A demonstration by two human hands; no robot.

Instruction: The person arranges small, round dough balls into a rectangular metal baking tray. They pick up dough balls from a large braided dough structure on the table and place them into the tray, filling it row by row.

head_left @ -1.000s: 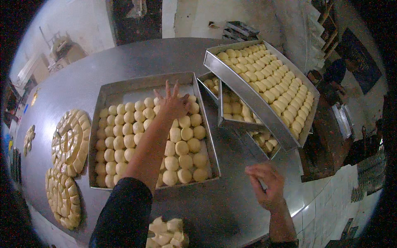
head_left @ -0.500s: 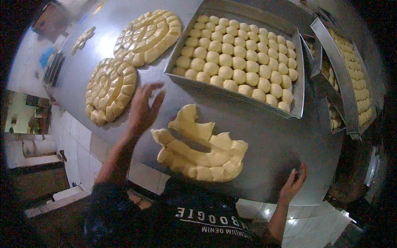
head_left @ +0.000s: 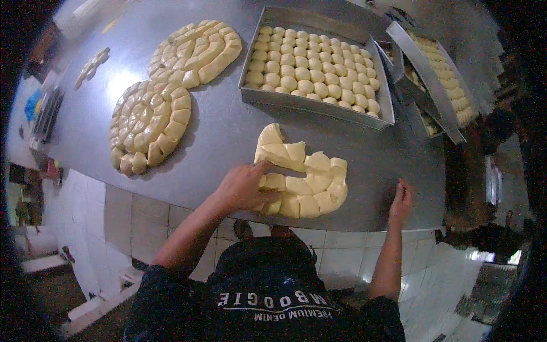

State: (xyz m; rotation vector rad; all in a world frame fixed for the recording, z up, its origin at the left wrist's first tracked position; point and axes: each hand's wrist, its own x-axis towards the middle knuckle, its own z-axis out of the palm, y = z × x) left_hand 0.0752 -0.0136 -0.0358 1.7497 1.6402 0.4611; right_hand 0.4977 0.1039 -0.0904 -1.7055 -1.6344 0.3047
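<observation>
A partial sheet of pale yellow dough (head_left: 319, 191), scored into joined pieces, lies near the table's front edge in a broken, curved shape. My left hand (head_left: 245, 185) is at its left end, fingers bent over the dough and gripping it; some fingertips are hidden. Off to the right of the dough, my right hand (head_left: 401, 199) hangs beside the table's right side with its fingers loosely extended and nothing in them. Two round scored dough discs, a nearer one (head_left: 149, 122) and a farther one (head_left: 196, 51), touch each other on the left.
A metal tray (head_left: 319, 111) filled with rows of dough balls stands at the back. Several more trays, one (head_left: 424, 80) tilted, lean at the right. A small dough strip (head_left: 91, 67) lies far left on the steel table (head_left: 216, 125).
My left hand has moved right and nearer, from beside the round discs onto the dough sheet's left end. My right hand stays to the right of the dough. The whole view has shifted.
</observation>
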